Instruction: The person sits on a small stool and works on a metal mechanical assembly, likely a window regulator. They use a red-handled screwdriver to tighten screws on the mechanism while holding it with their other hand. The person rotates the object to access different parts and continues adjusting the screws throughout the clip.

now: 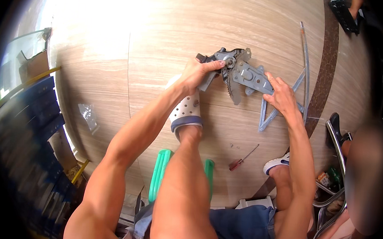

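Above the tiled floor, a grey window regulator [252, 78] with a toothed sector is held between both my hands. My left hand [194, 75] grips its dark motor end, the thumb pressed on the plate near the round pivot. Closed around the far right end of the flat metal bracket is my right hand [283, 95], thumb below and fingers on top. Long thin metal arms and a rail [306, 60] extend behind and beside that hand; whether they join the bracket is hidden. On the floor nearer me lies a screwdriver [236, 165] with a red handle, close to small metal bits [231, 145].
My foot in a white clog [185, 108] is just under the left hand. Green plastic bars [158, 174] flank my leg. Blurred blue shelving [31, 111] lines the left. A chrome-framed chair [339, 149] and another person's limbs are at the right; a black object [345, 17] lies far right.
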The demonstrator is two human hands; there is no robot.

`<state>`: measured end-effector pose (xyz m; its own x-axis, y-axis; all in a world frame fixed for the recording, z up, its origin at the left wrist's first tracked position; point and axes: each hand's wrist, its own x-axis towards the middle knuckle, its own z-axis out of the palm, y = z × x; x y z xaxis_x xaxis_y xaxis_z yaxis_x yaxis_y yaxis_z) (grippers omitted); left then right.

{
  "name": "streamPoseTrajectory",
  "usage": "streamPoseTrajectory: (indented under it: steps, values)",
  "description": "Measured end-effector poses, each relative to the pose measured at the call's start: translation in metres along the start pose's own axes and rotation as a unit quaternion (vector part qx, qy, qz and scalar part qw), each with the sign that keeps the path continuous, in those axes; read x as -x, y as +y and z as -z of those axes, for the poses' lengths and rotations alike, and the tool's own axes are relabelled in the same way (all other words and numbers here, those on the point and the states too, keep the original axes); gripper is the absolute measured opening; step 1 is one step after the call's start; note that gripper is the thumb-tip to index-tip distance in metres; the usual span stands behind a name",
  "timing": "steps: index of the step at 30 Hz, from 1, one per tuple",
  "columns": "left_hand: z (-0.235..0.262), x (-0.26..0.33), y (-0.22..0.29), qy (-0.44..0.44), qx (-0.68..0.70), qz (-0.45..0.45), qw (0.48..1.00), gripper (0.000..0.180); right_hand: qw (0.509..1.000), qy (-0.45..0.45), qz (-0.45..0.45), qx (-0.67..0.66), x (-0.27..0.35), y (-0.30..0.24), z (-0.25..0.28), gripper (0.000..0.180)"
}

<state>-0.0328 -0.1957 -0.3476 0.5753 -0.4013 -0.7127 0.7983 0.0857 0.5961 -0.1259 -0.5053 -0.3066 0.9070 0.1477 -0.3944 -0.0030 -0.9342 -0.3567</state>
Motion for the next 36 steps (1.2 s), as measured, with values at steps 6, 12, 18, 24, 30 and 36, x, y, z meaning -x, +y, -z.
streamPoseTrajectory:
  steps: [6,12,18,24,30,36]
  values:
    - [-0.008,-0.014,0.008,0.001,-0.039,0.013,0.999,0.032,0.999,0.014,-0.033,-0.002,-0.011,0.015,-0.010,0.079]
    - [-0.007,-0.021,-0.004,0.020,-0.025,0.015,0.999,0.031,0.999,0.018,-0.029,-0.007,-0.013,0.015,-0.019,0.077]
    - [-0.004,-0.023,-0.009,0.022,-0.031,0.033,0.999,0.035,0.998,-0.004,-0.069,-0.003,-0.017,0.008,-0.012,0.075]
    - [-0.012,-0.019,-0.011,0.047,0.008,0.007,0.999,0.029,0.998,0.016,-0.064,0.003,-0.015,0.008,-0.014,0.077]
    - [-0.010,-0.019,-0.009,0.052,0.001,0.004,0.999,0.030,0.997,0.011,-0.079,0.022,-0.018,0.008,-0.015,0.075]
    - [-0.005,-0.023,-0.015,0.038,-0.020,-0.012,0.999,0.039,0.998,0.009,-0.060,0.013,-0.016,0.012,-0.014,0.077]
